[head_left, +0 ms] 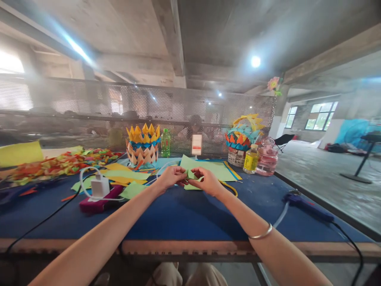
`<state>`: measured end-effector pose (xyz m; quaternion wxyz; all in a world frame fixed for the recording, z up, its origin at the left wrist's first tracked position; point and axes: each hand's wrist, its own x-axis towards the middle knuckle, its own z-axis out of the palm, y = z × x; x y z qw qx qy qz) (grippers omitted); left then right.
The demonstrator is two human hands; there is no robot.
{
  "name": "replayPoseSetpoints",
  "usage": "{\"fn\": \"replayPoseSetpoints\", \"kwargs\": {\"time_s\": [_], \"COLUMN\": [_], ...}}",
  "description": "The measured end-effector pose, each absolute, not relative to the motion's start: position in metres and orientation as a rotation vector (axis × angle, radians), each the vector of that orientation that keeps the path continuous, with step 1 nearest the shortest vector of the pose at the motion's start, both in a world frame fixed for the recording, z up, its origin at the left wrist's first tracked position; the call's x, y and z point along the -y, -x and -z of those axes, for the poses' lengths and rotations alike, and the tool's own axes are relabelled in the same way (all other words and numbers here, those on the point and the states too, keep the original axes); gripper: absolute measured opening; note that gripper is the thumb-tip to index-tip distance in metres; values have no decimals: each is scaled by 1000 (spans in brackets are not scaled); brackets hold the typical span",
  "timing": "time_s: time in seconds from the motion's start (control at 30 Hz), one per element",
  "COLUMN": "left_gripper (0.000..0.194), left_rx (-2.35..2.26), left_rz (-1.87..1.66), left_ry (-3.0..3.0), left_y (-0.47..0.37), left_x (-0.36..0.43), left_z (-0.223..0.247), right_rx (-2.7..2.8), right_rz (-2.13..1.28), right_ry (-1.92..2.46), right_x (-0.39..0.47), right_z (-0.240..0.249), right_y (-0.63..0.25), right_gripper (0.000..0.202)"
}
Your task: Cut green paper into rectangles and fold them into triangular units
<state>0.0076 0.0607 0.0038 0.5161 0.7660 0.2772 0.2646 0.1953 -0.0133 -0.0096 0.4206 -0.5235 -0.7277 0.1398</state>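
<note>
Above the blue tabletop, my left hand point(172, 177) and my right hand point(207, 180) meet, both pinching a piece of light green paper point(191, 175) that looks folded. My fingertips hide part of it. Just behind and beneath my hands lie light green paper sheets point(218, 170), with blue and yellow sheets showing at their edges. To the left of my left hand are more green and yellow paper pieces point(126, 174). A yellow loop point(232, 188) shows beside my right hand.
Folded-paper crowns point(143, 147) stand back left, beside a green bottle point(166, 143). A paper-trimmed basket point(237, 153), yellow bottle point(251, 159) and pink jug point(267, 159) stand back right. A charger point(100, 185) sits on a purple power strip point(101, 202). Colourful scraps point(59, 163) pile left. A glue gun point(309, 205) lies right.
</note>
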Motion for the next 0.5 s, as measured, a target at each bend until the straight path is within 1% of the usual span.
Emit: {"fn": "replayPoseSetpoints", "kwargs": {"time_s": [0.2,0.5], "left_gripper": [32,31], "left_rx": [-670,-671], "left_rz": [-624,-593], "left_ry": [-1770,-1727], "left_y": [-4,-5], "left_x": [-60,-54], "left_z": [5,5], "right_rx": [1823,1827], "right_rz": [-375,-429], "right_ry": [1309,1307], "right_x": [16,13], "right_z": [14,16], "right_y": [-191,-198], "right_gripper": [30,30]}}
